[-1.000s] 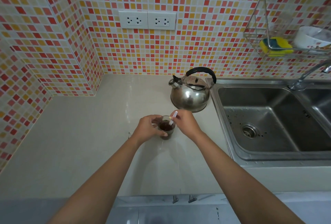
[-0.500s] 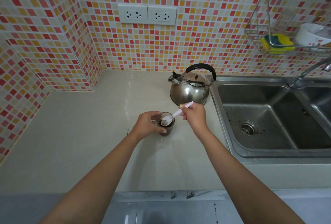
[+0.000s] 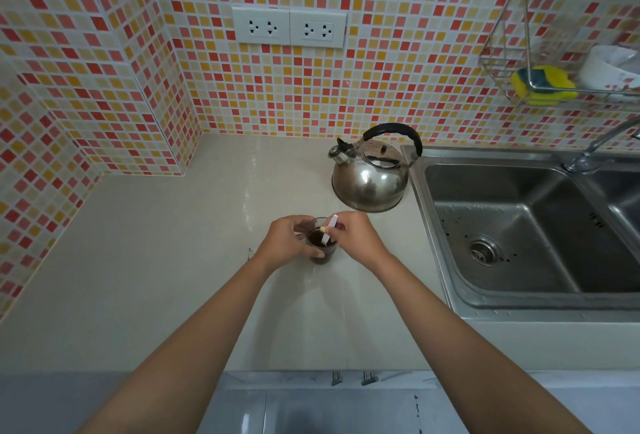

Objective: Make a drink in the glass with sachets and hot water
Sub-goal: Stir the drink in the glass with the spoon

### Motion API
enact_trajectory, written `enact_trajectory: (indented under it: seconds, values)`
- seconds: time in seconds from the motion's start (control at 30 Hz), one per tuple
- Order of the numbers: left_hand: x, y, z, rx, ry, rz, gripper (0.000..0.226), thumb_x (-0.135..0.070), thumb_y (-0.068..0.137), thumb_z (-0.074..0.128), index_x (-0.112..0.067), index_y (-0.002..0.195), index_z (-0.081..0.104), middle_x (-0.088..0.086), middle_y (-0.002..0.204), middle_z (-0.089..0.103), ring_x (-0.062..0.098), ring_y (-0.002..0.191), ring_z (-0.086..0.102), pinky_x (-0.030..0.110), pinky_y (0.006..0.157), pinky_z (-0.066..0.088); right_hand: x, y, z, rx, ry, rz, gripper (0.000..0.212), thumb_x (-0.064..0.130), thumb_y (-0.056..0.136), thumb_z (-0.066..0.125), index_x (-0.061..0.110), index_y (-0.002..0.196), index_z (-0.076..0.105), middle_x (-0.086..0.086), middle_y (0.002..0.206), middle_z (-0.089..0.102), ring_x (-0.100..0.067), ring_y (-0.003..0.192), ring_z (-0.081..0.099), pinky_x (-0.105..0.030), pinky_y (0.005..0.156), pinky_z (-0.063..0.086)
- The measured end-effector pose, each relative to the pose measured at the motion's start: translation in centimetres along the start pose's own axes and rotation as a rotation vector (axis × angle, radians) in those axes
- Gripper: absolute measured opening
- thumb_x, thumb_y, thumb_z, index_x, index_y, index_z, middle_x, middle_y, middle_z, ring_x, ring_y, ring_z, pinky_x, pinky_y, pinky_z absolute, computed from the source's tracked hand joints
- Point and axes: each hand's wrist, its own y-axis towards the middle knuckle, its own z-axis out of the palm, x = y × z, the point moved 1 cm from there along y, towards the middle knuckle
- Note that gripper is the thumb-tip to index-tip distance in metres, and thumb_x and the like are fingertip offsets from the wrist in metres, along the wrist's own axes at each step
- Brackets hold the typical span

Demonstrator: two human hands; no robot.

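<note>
A small clear glass point(image 3: 323, 253) of dark brown drink stands on the pale counter point(image 3: 173, 277) in the middle of the head view. My left hand point(image 3: 289, 239) curls round its left side and holds it upright. My right hand point(image 3: 353, 234) pinches the handle of a white plastic spoon point(image 3: 329, 231), whose bowl dips into the dark liquid. No sachets are in sight.
A steel kettle point(image 3: 369, 179) with a black handle stands just behind the glass. A steel sink point(image 3: 540, 225) and tap point(image 3: 595, 147) fill the right. A wire rack point(image 3: 554, 83) on the tiled wall holds a sponge and a bowl. Two sockets point(image 3: 289, 26) sit above.
The spoon was in the drink, then lifted out with its bowl above the rim. Now it is back down in the liquid. My left hand has stayed on the glass.
</note>
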Motion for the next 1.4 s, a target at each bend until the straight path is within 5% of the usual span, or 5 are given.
enact_trajectory:
  seconds: [0.37,0.97,1.1,1.27,1.4]
  values:
    - [-0.2,-0.2,-0.1,0.014,-0.004,0.035,0.066,-0.006,0.047,0.092,-0.013,0.11,0.071,0.002,0.102,0.074,0.018,0.1,0.068,0.031,0.096,0.053,1.0,0.5,0.2,0.083,-0.122,-0.083,0.014,0.012,0.084,0.06,0.004,0.08,0.07,-0.006,0.077,0.062,-0.021,0.07,0.058,-0.028,0.06,0.042]
    - [-0.4,-0.2,-0.1,0.022,-0.017,0.033,0.067,-0.003,0.049,0.091,-0.009,0.112,0.07,0.004,0.106,0.073,0.018,0.102,0.067,0.028,0.097,0.052,0.5,0.7,-0.3,-0.021,-0.094,-0.076,0.016,0.005,0.088,0.055,-0.001,0.08,0.068,-0.013,0.088,0.066,-0.025,0.08,0.059,-0.032,0.071,0.047]
    - [-0.3,-0.3,-0.1,0.029,-0.021,0.033,0.065,-0.004,0.049,0.091,-0.012,0.11,0.071,0.002,0.103,0.074,0.014,0.098,0.068,0.024,0.095,0.052,0.7,0.2,0.5,0.013,-0.085,-0.077,0.017,0.01,0.088,0.059,-0.001,0.079,0.068,-0.005,0.072,0.059,-0.02,0.068,0.054,-0.025,0.06,0.039]
    - [-0.5,-0.2,0.0,0.03,-0.013,0.026,0.065,-0.003,0.049,0.091,-0.011,0.111,0.071,0.002,0.104,0.073,0.011,0.096,0.067,0.022,0.094,0.051,0.8,0.7,0.0,0.021,-0.135,-0.122,0.017,0.008,0.088,0.055,0.0,0.08,0.067,-0.013,0.083,0.063,-0.026,0.077,0.058,-0.036,0.069,0.045]
    - [-0.4,-0.2,0.0,0.022,-0.003,0.023,0.067,-0.004,0.049,0.091,-0.01,0.112,0.07,0.003,0.105,0.073,0.014,0.099,0.067,0.023,0.093,0.052,0.7,0.3,0.5,0.005,-0.085,-0.058,0.015,0.009,0.086,0.059,0.001,0.077,0.068,-0.005,0.071,0.059,-0.019,0.066,0.053,-0.025,0.057,0.039]
